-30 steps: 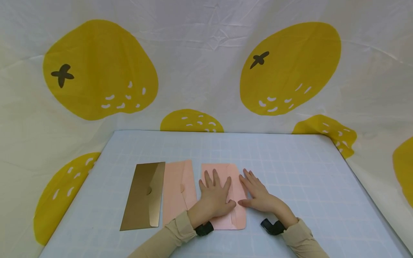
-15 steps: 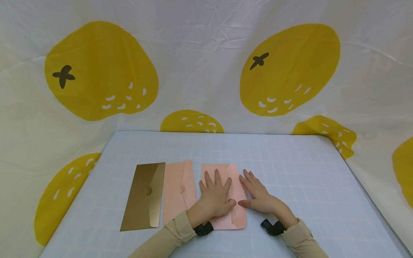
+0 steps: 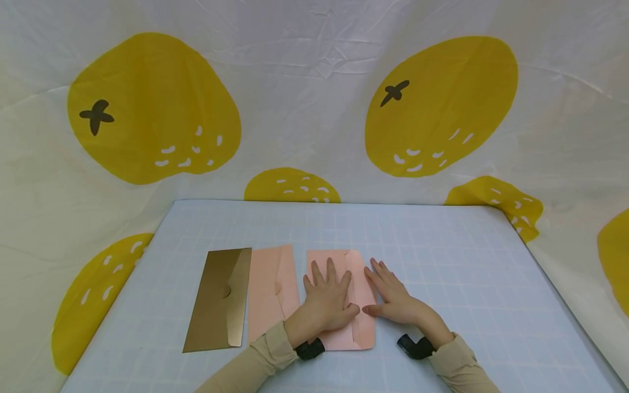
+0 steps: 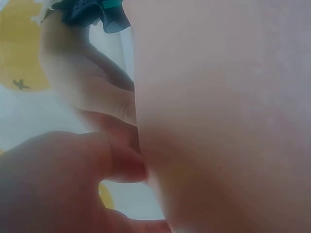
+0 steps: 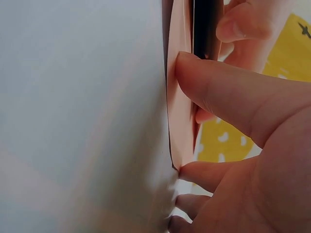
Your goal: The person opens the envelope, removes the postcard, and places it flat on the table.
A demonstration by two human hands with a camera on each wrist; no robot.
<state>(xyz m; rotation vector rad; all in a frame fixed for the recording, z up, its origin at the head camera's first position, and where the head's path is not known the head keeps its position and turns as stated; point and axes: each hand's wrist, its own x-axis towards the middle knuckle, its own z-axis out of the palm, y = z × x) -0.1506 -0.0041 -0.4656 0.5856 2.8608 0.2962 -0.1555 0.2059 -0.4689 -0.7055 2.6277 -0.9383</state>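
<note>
Three flat envelopes lie in a row on the table, their flaps on the right. My left hand rests spread over the rightmost pink envelope, hiding part of its left half. At the same envelope's right edge is my right hand, fingers extended. Seen from the right wrist, its thumb touches the flap while the other fingertips are down at the table surface. To the left lie a second pink envelope, partly covered by my left forearm, and a gold-brown envelope.
Pale blue gridded cloth covers the table. Behind and beside it hangs a white curtain printed with yellow fruit. Each wrist carries a black camera, such as the right one.
</note>
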